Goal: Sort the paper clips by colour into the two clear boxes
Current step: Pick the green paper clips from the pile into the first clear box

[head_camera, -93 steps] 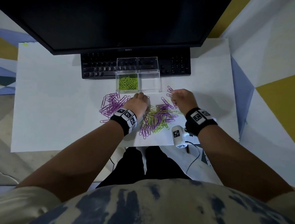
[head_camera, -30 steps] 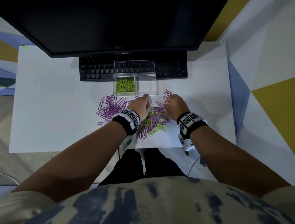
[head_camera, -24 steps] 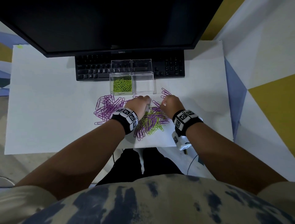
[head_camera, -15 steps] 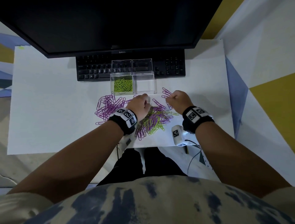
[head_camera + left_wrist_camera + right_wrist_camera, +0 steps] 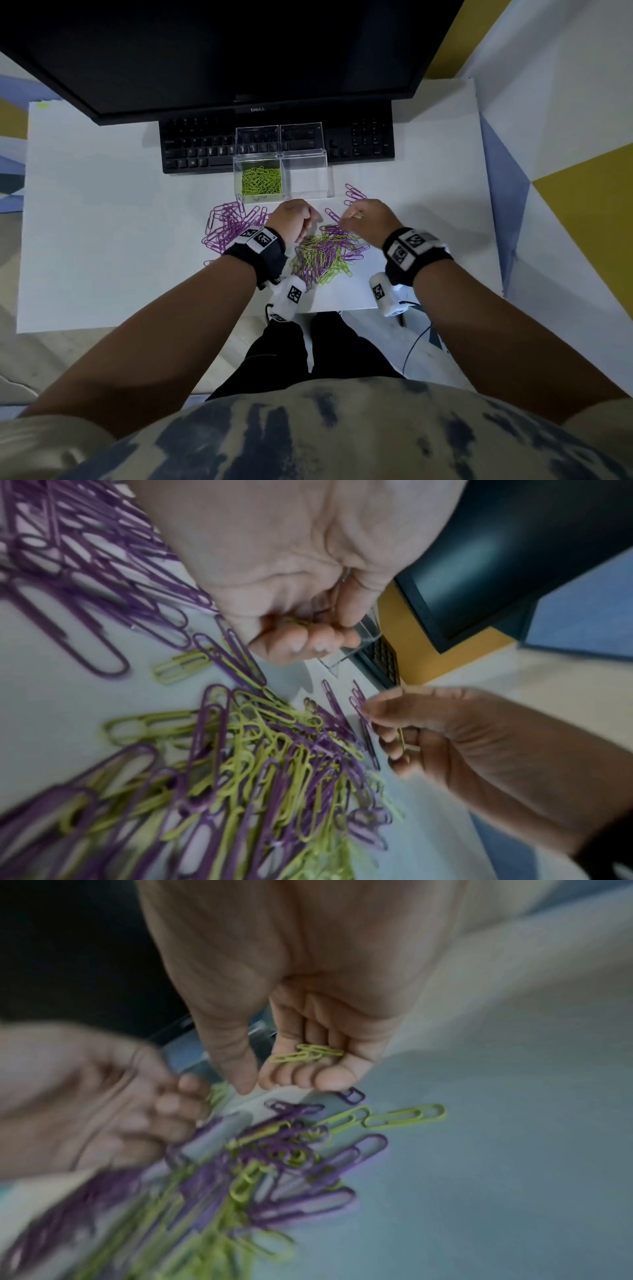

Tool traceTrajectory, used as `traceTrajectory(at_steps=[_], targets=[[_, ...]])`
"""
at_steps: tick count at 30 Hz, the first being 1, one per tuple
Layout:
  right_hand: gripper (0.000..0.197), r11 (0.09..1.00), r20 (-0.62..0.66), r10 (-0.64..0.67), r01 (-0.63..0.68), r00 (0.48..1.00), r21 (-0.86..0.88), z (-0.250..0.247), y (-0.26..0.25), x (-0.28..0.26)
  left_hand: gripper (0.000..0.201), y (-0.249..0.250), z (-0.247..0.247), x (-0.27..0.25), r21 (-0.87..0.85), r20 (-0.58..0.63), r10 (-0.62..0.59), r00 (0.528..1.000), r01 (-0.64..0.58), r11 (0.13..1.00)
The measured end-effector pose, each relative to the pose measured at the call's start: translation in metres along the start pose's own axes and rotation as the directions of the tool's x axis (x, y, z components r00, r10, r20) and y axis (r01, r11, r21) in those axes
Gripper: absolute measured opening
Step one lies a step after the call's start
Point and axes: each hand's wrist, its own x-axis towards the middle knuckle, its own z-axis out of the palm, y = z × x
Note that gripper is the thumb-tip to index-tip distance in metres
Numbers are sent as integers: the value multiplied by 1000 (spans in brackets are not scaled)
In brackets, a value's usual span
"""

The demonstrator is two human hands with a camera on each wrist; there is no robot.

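Two clear boxes stand side by side in front of the keyboard. The left box [image 5: 239, 178] holds green clips [image 5: 262, 181]; the right box [image 5: 310, 178] shows no clips. A mixed pile of green and purple clips [image 5: 325, 255] lies between my hands, and a purple heap [image 5: 233, 226] lies to its left. My left hand [image 5: 291, 219] is curled at the mixed pile's far-left edge, with some green clips [image 5: 294, 620] showing inside its fingers. My right hand [image 5: 364, 217] hovers over the pile's far-right edge and cups a few green clips [image 5: 308, 1053] in its curled fingers.
A black keyboard [image 5: 205, 147] and a dark monitor [image 5: 239, 51] sit behind the boxes on the white desk [image 5: 102, 222]. A few loose purple clips [image 5: 354, 193] lie beyond my right hand. The desk's near edge runs just behind the mixed pile.
My right hand pulled out to the right half a second ago and has come back over the pile. My left hand has stayed at the pile's far-left edge.
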Motion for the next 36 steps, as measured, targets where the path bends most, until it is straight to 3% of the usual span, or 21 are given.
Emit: traceTrajectory(at_steps=[3,5,8,12,19,24,30,33,36], targets=[[10,962,32,-106,111,994,-250,12,-2,2,20,-3,6,-1,317,-37,65,997,-50,947],[12,915,40,-140,145,989,-375,16,-2,5,17,-8,11,1,536,-14,138,990,-110,837],[14,902,7,-149,139,989,-408,15,0,7,16,-17,14,8,699,6,220,976,-161,697],[17,925,-62,-116,85,991,-369,5,7,10,10,-24,10,12,731,15,271,962,-196,654],[12,993,-238,-25,-3,971,-116,-15,18,12,10,-18,3,13,741,27,305,952,-224,633],[13,985,-238,-79,39,968,-168,-18,15,6,13,-12,17,20,769,127,379,917,-333,546],[12,973,-151,-119,86,981,-212,-13,18,4,26,0,31,26,841,327,376,867,-448,303],[13,957,-36,-123,109,992,-270,-17,24,-4,27,5,30,25,899,351,350,868,-417,131],[13,912,34,-175,175,984,-370,-14,30,-11,35,5,30,22,926,348,329,878,-377,28]])
